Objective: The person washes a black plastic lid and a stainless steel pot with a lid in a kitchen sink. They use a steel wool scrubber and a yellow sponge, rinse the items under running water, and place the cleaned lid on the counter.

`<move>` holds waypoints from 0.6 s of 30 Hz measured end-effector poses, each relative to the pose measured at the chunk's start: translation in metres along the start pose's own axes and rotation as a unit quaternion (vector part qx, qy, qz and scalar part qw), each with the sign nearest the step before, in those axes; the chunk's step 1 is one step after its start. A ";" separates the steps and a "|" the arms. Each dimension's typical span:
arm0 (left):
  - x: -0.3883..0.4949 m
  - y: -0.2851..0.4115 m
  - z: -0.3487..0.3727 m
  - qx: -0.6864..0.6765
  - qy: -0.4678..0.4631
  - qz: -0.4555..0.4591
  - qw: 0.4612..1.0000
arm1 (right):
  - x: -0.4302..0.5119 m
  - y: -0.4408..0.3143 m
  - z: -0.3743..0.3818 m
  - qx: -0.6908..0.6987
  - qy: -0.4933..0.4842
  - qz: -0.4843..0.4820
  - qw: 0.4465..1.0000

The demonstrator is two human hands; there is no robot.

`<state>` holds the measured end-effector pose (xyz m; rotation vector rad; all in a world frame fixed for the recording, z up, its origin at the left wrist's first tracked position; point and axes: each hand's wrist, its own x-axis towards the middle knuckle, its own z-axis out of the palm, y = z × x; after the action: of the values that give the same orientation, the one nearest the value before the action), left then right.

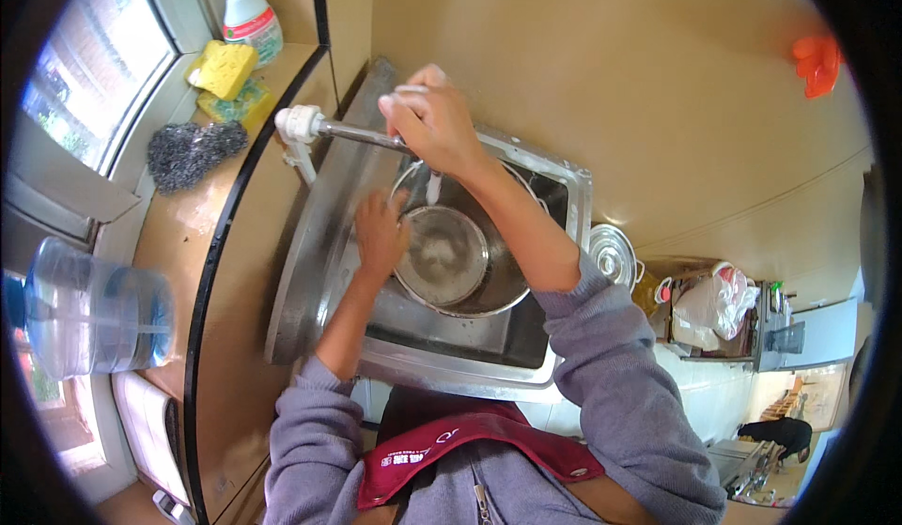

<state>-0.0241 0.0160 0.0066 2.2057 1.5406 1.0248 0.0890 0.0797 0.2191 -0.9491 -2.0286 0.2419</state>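
A large round metal pot [509, 271] stands in the stainless steel sink [451, 342], with cloudy water [444, 250] in its lower part. A white stream or nozzle shows under the faucet [359, 133], above the pot; which of the two, I cannot tell. My right hand [440, 123] is curled over the faucet's outer end and hides the part beneath it. Beside the pot's left rim is my left hand [380, 233], slightly blurred, fingers spread and holding nothing. Whether its fingertips touch the rim is unclear.
Along the left ledge [180, 222] are steel wool [194, 155], sponges [224, 71], a spray bottle [251, 21] and a large water bottle [102, 306]. A metal lid [612, 257] and an oil bottle [650, 294] are right of the sink. Another person [782, 437] is far right.
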 end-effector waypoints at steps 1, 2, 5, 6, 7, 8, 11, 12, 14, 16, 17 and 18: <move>0.013 -0.006 0.007 -0.013 0.012 -0.031 0.999 | 0.001 0.007 -0.002 0.049 -0.021 0.005 0.999; 0.022 -0.012 0.013 -0.033 0.051 -0.046 0.997 | -0.003 0.013 -0.003 0.097 0.015 -0.013 0.995; 0.031 -0.026 0.028 -0.063 -0.112 -0.189 0.974 | -0.035 0.026 0.014 0.361 0.234 0.210 0.878; 0.029 -0.027 0.030 -0.043 -0.083 -0.185 0.978 | -0.052 0.030 0.023 0.420 0.246 0.332 0.808; 0.024 -0.026 0.031 -0.025 -0.064 -0.186 0.980 | -0.070 0.034 0.038 0.431 0.262 0.434 0.747; 0.017 -0.022 0.030 -0.005 -0.051 -0.195 0.979 | -0.084 0.043 0.049 0.479 0.235 0.502 0.681; -0.013 0.003 0.022 -0.005 0.012 -0.264 0.964 | -0.118 0.066 0.083 0.566 0.263 0.608 0.491; -0.025 0.013 0.019 -0.039 0.020 -0.308 0.950 | -0.123 0.073 0.092 0.574 0.282 0.617 0.458; -0.046 0.030 0.018 -0.062 0.038 -0.372 0.925 | -0.129 0.085 0.104 0.594 0.301 0.635 0.391; -0.051 0.030 0.020 -0.078 0.062 -0.353 0.930 | -0.130 0.093 0.110 0.598 0.306 0.664 0.329; -0.046 0.023 0.023 -0.084 0.068 -0.308 0.945 | -0.129 0.095 0.112 0.623 0.303 0.654 0.304; -0.040 0.012 0.026 -0.085 0.073 -0.275 0.955 | -0.128 0.097 0.114 0.636 0.299 0.650 0.289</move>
<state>-0.0057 -0.0206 -0.0207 1.4786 1.8934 1.0954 0.0958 0.0764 0.0224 -0.9336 0.4812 1.6857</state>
